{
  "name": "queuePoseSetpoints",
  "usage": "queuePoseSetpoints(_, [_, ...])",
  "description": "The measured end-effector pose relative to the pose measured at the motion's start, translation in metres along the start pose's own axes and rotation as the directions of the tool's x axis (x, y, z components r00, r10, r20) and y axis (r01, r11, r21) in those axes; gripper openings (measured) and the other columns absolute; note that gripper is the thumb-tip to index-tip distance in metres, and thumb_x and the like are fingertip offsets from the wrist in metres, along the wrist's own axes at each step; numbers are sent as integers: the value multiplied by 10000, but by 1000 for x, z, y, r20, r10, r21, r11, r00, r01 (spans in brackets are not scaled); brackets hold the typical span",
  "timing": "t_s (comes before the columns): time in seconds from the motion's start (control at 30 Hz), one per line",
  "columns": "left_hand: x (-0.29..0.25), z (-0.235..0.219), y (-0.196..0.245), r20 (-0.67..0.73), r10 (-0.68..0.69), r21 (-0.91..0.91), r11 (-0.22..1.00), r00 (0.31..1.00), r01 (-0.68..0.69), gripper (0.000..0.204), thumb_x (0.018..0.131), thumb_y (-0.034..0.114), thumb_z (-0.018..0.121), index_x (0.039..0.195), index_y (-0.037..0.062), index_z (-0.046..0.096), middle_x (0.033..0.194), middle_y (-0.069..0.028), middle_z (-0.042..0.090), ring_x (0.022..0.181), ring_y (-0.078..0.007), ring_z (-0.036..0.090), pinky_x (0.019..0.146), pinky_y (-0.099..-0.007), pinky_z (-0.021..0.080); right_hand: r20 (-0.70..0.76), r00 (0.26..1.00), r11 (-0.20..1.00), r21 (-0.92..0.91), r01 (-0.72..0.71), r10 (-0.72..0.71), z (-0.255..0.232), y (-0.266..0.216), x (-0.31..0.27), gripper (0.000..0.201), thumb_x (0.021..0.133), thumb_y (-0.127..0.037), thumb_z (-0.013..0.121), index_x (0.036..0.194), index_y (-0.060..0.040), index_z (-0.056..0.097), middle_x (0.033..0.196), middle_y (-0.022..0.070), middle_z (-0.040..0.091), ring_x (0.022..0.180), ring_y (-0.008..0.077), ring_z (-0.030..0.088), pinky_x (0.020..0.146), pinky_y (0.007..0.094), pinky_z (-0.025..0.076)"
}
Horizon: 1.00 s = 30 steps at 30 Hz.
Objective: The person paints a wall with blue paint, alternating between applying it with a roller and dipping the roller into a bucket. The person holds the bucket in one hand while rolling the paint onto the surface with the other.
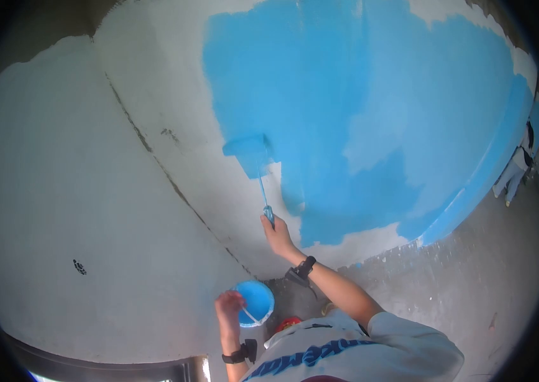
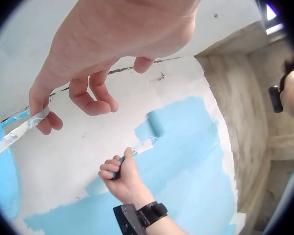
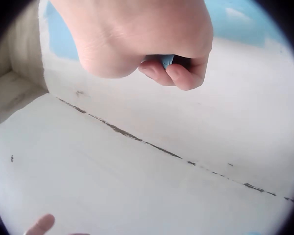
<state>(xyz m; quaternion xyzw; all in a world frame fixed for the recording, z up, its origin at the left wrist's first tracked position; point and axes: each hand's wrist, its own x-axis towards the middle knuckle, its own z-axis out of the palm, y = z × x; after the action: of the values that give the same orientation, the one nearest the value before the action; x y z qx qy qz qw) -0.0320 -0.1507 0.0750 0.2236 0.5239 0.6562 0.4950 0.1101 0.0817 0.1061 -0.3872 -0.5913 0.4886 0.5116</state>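
Observation:
My right hand (image 1: pixel 278 238) grips the handle of a paint roller (image 2: pixel 156 123), fingers wrapped round it. In the head view the blue-coated roller head (image 1: pixel 244 146) lies against the wall, at the left edge of a blue painted area (image 1: pixel 320 83). Lower down, my left hand (image 1: pixel 227 308) holds a bucket (image 1: pixel 272 307) of blue paint by its thin white bail handle (image 2: pixel 20 131). In the left wrist view that handle hangs from one curled finger, while the other fingers are loosely bent.
A dark, chipped seam (image 1: pixel 145 141) marks the corner with the pale left wall (image 1: pixel 40 191). Grey floor (image 1: pixel 448 299) spreads to the lower right. Another person (image 1: pixel 516 167) is at the far right beside the painted wall. A red object (image 1: pixel 288 323) is near the bucket.

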Motion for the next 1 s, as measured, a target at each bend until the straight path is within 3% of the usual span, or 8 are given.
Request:
queuePoseSetpoints(0.2, [1, 2, 2, -6, -31, 40, 999, 999, 32, 530, 949, 545, 382, 859, 76, 611, 798, -55, 565, 849, -229, 574, 827, -398, 458, -39, 997, 994, -88, -70, 67, -17, 59, -50, 363, 1043, -312, 535, 814, -34, 488, 632, 16, 405, 605, 105, 386, 561, 337, 357])
queuePoseSetpoints(0.27, [-1, 1, 1, 20, -16, 59, 998, 1000, 15, 534, 954, 545, 370, 859, 76, 609, 798, -53, 562, 855, -229, 573, 832, -394, 455, -20, 977, 976, -40, -212, 212, -25, 72, -59, 378, 1035, -331, 559, 794, -47, 498, 609, -15, 408, 577, 92, 374, 535, 323, 345])
queuePoseSetpoints(0.37, [-3, -1, -3, 36, 9, 46, 999, 999, -11, 540, 957, 548, 363, 859, 77, 607, 800, -52, 562, 858, -230, 573, 828, -396, 456, -10, 986, 984, -61, -168, 168, -46, 73, -67, 329, 1041, -291, 561, 792, -83, 509, 600, -54, 426, 513, 48, 386, 465, 265, 314])
queuePoseSetpoints(0.57, [-2, 5, -6, 3, -35, 35, 999, 999, 35, 542, 949, 554, 373, 857, 72, 605, 801, -57, 563, 862, -234, 570, 820, -400, 456, 39, 958, 943, 173, -285, 283, -84, 57, -86, 371, 1031, -344, 576, 769, -92, 499, 578, -62, 423, 478, 46, 384, 441, 255, 310])
queuePoseSetpoints(0.67, [2, 8, -8, 4, -63, 31, 998, 998, 63, 538, 944, 556, 385, 855, 72, 603, 803, -60, 565, 864, -244, 568, 819, -406, 454, -14, 958, 949, 143, -282, 287, -95, 54, -83, 359, 1038, -350, 562, 790, -99, 497, 575, -65, 414, 467, 46, 376, 432, 252, 304])
queuePoseSetpoints(0.9, [12, 12, -10, 51, -48, 52, 998, 998, 46, 540, 939, 567, 396, 854, 75, 603, 817, -61, 571, 866, -252, 566, 819, -411, 451, 82, 932, 895, 263, -361, 352, -86, -17, -51, 349, 1046, -356, 539, 800, -119, 468, 569, -67, 397, 437, 44, 357, 395, 253, 272])
queuePoseSetpoints(1.0, [9, 17, -4, 61, -36, 54, 998, 998, 33, 540, 937, 569, 397, 860, 76, 604, 821, -62, 575, 872, -255, 568, 824, -412, 452, 96, 974, 939, 260, -224, 205, -72, -64, -24, 382, 1044, -368, 540, 767, -121, 449, 568, -69, 398, 429, 43, 338, 389, 255, 260])
